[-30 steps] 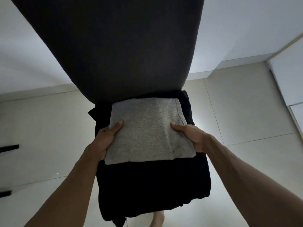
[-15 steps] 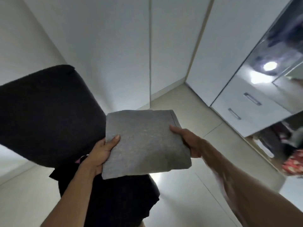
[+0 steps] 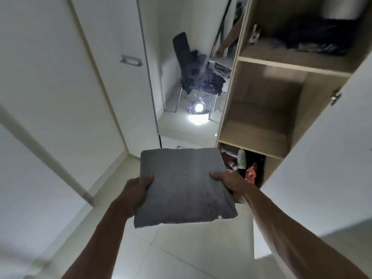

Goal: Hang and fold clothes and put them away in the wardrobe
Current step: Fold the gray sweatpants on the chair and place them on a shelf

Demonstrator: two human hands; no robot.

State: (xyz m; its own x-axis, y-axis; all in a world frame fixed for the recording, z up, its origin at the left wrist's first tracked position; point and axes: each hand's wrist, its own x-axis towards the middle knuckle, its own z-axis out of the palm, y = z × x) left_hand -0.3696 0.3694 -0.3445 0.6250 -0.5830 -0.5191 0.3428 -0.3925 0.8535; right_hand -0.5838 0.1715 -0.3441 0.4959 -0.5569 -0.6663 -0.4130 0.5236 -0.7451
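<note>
Folded grey garment (image 3: pixel 184 188) held flat before open wardrobe (image 3: pixel 259 109), left hand (image 3: pixel 135 191) and right hand (image 3: pixel 231 185) gripping opposite edges, thumbs on top

Head view, facing down, close to wardrobe (image 3: pixel 261 109)

The wardrobe (image 3: pixel 231 109) is standing open ahead. Its middle shelf (image 3: pixel 255 133) is lying bare, offering open room right behind the wardrobe's left wall. The compartment above it is holding dark clothes (image 3: pixel 314 43); the one below is crowded with colourful items (image 3: pixel 244 166). The open white door (image 3: pixel 330 158) is bounding the wardrobe's right side. Left of the wardrobe, a mirror panel (image 3: pixel 181 77) is closing that way off.
</note>
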